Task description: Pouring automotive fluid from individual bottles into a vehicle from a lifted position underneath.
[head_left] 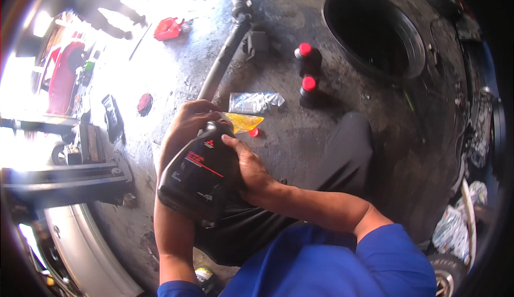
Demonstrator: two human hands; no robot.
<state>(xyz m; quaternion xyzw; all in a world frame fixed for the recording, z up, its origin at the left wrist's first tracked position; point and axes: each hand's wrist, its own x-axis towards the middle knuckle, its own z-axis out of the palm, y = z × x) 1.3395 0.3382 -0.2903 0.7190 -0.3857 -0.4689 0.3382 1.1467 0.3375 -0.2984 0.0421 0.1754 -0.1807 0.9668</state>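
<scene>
A black oil bottle point(195, 171) with a red stripe is tipped so that its neck points away from me. My right hand point(254, 171) is closed round its right side, thumb near the shoulder. Beyond the neck, my left hand point(187, 120) has its fingers curled about a yellow see-through plastic piece point(243, 122), pointed and bag-like, at the bottle's mouth. The mouth itself is hidden. Just past the yellow piece, a red cap point(253, 132) lies on the floor.
Two dark bottles with red caps point(304, 49) stand ahead, near a large black basin point(375, 34). A clear plastic wrapper point(256, 102) and a metal jack arm point(222, 61) lie beyond my hands. A red piece point(168, 29) is farther off. Metal beams point(64, 182) stand left.
</scene>
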